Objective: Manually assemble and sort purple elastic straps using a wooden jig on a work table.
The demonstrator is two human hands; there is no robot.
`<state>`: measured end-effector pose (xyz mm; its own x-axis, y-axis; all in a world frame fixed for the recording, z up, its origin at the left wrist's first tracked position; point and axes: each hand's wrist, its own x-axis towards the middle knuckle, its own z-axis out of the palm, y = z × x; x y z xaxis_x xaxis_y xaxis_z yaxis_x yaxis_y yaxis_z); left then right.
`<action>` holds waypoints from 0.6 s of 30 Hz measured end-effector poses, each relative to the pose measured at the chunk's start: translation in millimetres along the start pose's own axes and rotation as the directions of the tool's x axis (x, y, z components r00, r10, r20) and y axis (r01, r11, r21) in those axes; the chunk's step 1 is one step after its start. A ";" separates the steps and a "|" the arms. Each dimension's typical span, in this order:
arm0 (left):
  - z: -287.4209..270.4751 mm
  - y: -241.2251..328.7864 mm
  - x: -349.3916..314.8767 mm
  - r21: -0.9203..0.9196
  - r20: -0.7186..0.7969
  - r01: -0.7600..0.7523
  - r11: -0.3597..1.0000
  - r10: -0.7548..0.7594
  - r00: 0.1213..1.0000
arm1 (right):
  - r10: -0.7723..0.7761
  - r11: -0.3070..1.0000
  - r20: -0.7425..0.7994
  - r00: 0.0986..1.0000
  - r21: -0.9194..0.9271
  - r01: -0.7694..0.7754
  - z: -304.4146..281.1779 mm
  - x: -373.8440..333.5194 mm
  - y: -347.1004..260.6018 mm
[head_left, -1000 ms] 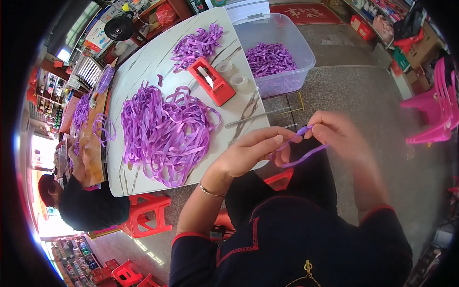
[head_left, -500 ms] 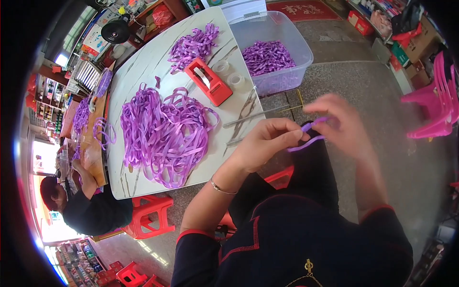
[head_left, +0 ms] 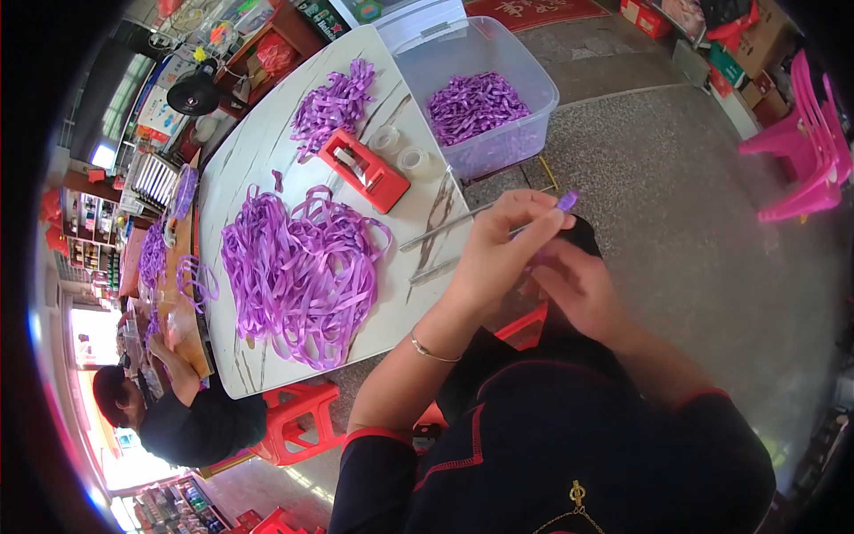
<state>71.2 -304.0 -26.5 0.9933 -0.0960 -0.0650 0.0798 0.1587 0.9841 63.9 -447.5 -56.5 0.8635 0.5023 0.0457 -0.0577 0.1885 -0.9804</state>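
Observation:
Between thumb and forefinger, my left hand (head_left: 509,238) pinches a purple ribbon (head_left: 567,200), whose short folded end sticks out past the fingertips. My right hand (head_left: 576,287) is just below and to the right, fingers closed on the lower part of the same ribbon; a bit of purple shows beside them, the rest hidden by both hands. Left of my hands, a large heap of loose purple ribbon loops (head_left: 307,276) lies on the marble-patterned table (head_left: 253,369). A smaller pile of purple ribbon pieces (head_left: 334,105) lies toward the far side.
A red tape dispenser (head_left: 365,173) stands on the table beside two clear tape rolls (head_left: 413,160). Two metal rods (head_left: 445,230) project over the table's right edge. Beyond is a clear plastic bin (head_left: 534,125) of purple ribbon pieces. A co-worker (head_left: 191,423) sits at left; pink chairs (head_left: 805,151) stand right.
My right hand has come down and left, from beside the ribbon to under my left hand. My left hand has risen slightly, and the ribbon's end now points upward.

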 end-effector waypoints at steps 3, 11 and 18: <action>-11.8 4.4 -0.4 -0.167 0.020 -0.009 0.986 0.013 1.000 | -0.058 0.935 0.097 0.994 -0.343 0.088 -13.5 -14.3 14.4; -28.2 13.1 -12.8 -0.567 0.136 0.049 0.822 0.035 0.990 | -0.087 0.639 0.073 0.994 -0.761 0.112 -65.1 -45.2 69.6; -45.1 15.6 -33.9 -0.432 0.005 0.014 0.902 -0.013 1.000 | -0.232 0.405 0.065 0.970 -0.901 0.158 -109.5 -42.2 83.2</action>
<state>42.6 -253.9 -16.3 0.9917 -0.1027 -0.0773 0.1222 0.5665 0.8150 77.5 -545.4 -161.0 0.8187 0.4987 0.2847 0.5639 -0.6045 -0.5627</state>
